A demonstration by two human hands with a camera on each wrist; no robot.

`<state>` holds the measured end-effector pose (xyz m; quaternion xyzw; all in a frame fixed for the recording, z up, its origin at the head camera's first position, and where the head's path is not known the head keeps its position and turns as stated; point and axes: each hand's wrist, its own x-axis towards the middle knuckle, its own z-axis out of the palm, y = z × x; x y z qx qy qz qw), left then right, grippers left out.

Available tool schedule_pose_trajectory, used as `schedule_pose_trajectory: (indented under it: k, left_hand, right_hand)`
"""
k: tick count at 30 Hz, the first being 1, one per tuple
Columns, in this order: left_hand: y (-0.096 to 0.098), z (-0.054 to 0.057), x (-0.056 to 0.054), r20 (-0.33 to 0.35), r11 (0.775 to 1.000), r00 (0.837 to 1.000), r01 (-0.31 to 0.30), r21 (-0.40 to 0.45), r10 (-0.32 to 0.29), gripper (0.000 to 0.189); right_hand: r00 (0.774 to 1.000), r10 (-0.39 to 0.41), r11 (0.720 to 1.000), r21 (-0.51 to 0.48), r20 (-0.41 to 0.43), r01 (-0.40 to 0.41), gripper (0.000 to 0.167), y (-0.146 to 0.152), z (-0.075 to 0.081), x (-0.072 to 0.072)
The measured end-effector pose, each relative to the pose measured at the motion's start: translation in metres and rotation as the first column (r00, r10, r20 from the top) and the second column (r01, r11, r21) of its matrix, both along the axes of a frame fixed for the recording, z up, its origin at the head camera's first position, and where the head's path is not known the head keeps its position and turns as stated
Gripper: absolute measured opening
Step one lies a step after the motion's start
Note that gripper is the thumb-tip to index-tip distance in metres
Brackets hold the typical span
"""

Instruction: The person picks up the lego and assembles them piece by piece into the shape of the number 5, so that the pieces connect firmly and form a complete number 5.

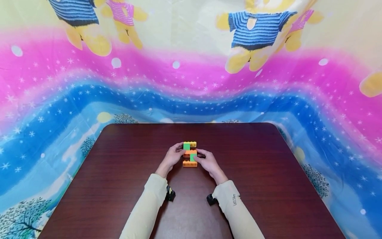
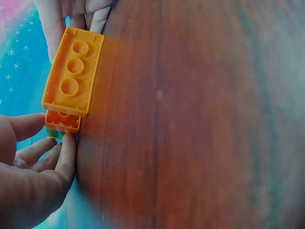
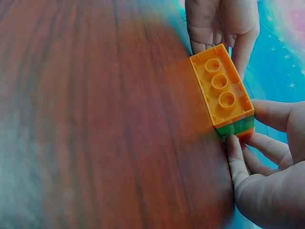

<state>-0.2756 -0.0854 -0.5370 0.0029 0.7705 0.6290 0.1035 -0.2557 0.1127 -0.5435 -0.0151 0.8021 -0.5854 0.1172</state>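
Note:
An S-shaped build of toy building bricks (image 1: 193, 152) lies on its side on the table. Orange bricks form its near and middle bars, a yellow brick (image 1: 193, 144) its far bar, and green bricks join them at alternate ends. My left hand (image 1: 173, 156) holds its left edge, the thumb by the middle orange bar. On the other side, my right hand (image 1: 208, 162) grips the near green brick's end with thumb and fingers. Both wrist views show the hollow underside of the near orange brick (image 2: 74, 69), with three round tubes in it. The fingertips behind the build are partly hidden.
The dark red-brown wooden table (image 1: 119, 186) has rounded far corners. A cloth printed with bears and snowflakes (image 1: 191, 73) hangs behind and beside it. Small black devices (image 1: 170, 194) are strapped at both wrists, over the pale sleeves.

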Motion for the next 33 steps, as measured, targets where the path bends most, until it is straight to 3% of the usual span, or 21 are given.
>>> schedule_pose_trajectory:
  k: [11, 21, 33]
  left_hand:
    - [0.0019, 0.0033, 0.0002, -0.003, 1.0, 1.0, 0.004, -0.004, -0.004, 0.052]
    - [0.0025, -0.0036, 0.0011, -0.004, 1.0, 1.0, -0.016, -0.007, 0.016, 0.053]
    - [0.0012, 0.0022, 0.0041, -0.008, 1.0, 1.0, -0.007, 0.017, 0.007, 0.054]
  right_hand:
    - [1.0, -0.009, 1.0, -0.013, -0.004, 0.009, 0.053, 0.0018, 0.0007, -0.0006]
    - [0.999, 0.003, 1.0, -0.002, -0.035, -0.003, 0.05, 0.0025, 0.0017, 0.0032]
    - [1.0, -0.01, 1.0, -0.001, -0.022, 0.01, 0.051, 0.0015, 0.0028, 0.0034]
